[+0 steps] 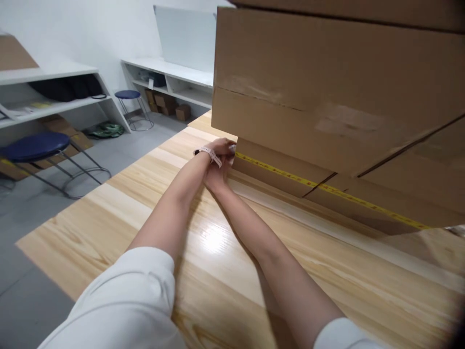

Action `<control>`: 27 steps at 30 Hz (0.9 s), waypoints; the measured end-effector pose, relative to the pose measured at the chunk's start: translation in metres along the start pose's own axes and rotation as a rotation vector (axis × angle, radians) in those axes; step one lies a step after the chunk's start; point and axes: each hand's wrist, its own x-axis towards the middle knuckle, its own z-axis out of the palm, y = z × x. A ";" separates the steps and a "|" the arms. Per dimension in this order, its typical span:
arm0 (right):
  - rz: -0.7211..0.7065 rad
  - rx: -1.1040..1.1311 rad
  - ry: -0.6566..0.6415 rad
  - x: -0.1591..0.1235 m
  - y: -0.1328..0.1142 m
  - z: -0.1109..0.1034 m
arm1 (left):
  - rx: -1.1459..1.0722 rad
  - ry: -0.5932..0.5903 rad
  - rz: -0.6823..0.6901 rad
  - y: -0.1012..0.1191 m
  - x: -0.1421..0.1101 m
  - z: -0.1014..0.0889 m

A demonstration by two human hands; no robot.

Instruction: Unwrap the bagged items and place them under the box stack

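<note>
My left hand [221, 145], with a light-banded watch [209, 154] at the wrist, is at the left end of a lower cardboard box [279, 167]. Its fingers are bent toward the box corner, next to a small pale bit of something too small to name. Just below it is my right hand [218, 175], its fingers mostly hidden behind the left hand and the box edge. A yellow strip with red marks [290, 177] runs along the lower boxes from beside my hands toward the right. Above it, a large cardboard box [327, 72] overhangs the lower one.
Boxes are stacked on a light wooden table [134, 203], filling the right side. Blue round stools [38, 145] stand on the grey floor [22, 271] at left. White shelves [181, 72] with dark bags and small cartons line the wall.
</note>
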 end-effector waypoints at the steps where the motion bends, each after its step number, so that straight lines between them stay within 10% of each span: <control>1: -0.027 0.002 -0.011 -0.006 -0.005 -0.003 | 0.013 -0.022 -0.012 -0.001 -0.009 -0.003; 9: -0.496 0.083 -0.131 -0.091 -0.013 -0.051 | 0.044 -0.051 0.010 0.008 -0.126 -0.014; 16: -0.772 0.186 -0.101 -0.200 0.038 -0.121 | -0.016 -0.047 0.122 0.069 -0.225 0.028; 21: -0.710 0.175 0.003 -0.261 0.091 -0.174 | -0.122 -0.104 0.300 0.148 -0.223 0.074; 27: -0.459 0.016 0.126 -0.303 0.159 -0.221 | -0.212 -0.206 0.482 0.246 -0.157 0.124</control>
